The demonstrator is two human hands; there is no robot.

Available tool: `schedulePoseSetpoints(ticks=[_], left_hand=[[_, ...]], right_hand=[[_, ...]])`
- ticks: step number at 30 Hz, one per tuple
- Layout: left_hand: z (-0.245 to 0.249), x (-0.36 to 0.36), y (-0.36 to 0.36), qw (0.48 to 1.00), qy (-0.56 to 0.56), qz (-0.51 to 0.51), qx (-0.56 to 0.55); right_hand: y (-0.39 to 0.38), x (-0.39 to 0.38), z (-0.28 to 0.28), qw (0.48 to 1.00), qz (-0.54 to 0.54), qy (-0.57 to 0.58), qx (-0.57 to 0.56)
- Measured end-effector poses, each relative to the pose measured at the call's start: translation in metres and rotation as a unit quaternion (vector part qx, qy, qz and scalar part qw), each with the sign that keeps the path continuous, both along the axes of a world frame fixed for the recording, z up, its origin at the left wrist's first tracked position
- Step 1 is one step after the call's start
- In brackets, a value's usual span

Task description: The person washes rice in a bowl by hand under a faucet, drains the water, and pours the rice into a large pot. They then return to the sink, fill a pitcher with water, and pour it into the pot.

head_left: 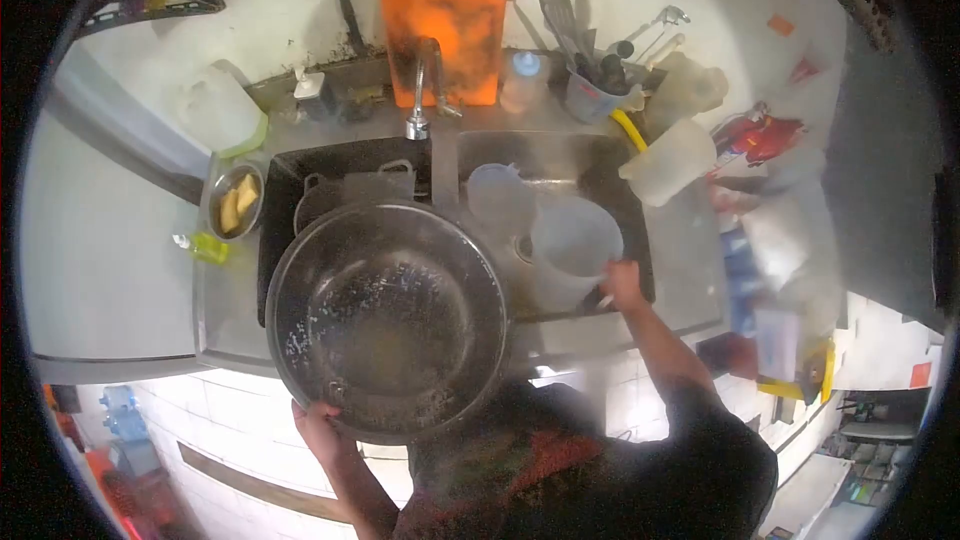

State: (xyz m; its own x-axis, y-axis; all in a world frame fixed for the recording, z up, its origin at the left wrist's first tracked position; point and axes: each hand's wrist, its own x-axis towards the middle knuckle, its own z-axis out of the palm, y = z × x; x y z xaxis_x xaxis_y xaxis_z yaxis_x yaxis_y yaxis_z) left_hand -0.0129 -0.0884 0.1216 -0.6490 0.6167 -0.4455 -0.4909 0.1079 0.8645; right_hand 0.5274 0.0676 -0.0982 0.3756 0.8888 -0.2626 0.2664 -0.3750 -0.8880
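Note:
My left hand is closed on the near rim of a large round dark basin. The basin is tilted with its inside facing me, and white specks, perhaps suds or drops, dot its inner surface. It covers part of the left sink bowl, where a pot with handles shows behind it. In the right sink bowl, my right hand is closed at the side of a translucent plastic pitcher, seemingly on its handle. Touching or close to this pitcher is a smaller pale plastic container.
A faucet rises between the bowls before an orange cutting board. Utensils fill a tub at the back right, near a whitish jug. A metal bowl with yellow sponges and a green bottle stand left.

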Motion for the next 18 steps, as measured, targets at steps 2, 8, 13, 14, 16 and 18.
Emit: schedulePoseSetpoints(ticks=[2, 8, 13, 14, 16, 18], left_hand=[[-0.013, 0.0, 0.006, 0.999, -0.029, -0.018, 0.016], [-0.038, 0.016, 0.019, 0.997, -0.069, -0.011, -0.028], [-0.101, 0.014, 0.021, 0.995, -0.074, -0.064, 0.01], [-0.113, 0.016, 0.025, 0.995, -0.057, -0.075, 0.009], [-0.108, 0.017, 0.03, 0.995, -0.029, -0.087, -0.024], [-0.139, 0.007, 0.023, 0.992, 0.034, -0.125, 0.002]], right_hand=[[-0.005, 0.012, 0.015, 0.999, 0.015, -0.031, 0.024], [-0.015, -0.005, 0.161, 0.991, -0.063, 0.117, 0.004], [-0.021, -0.034, 0.256, 0.99, -0.108, 0.087, 0.008], [-0.021, -0.035, 0.272, 0.995, -0.077, 0.07, 0.003], [-0.022, -0.047, 0.3, 0.998, -0.042, 0.041, -0.002], [-0.022, -0.063, 0.323, 0.999, -0.04, 0.016, 0.0]])
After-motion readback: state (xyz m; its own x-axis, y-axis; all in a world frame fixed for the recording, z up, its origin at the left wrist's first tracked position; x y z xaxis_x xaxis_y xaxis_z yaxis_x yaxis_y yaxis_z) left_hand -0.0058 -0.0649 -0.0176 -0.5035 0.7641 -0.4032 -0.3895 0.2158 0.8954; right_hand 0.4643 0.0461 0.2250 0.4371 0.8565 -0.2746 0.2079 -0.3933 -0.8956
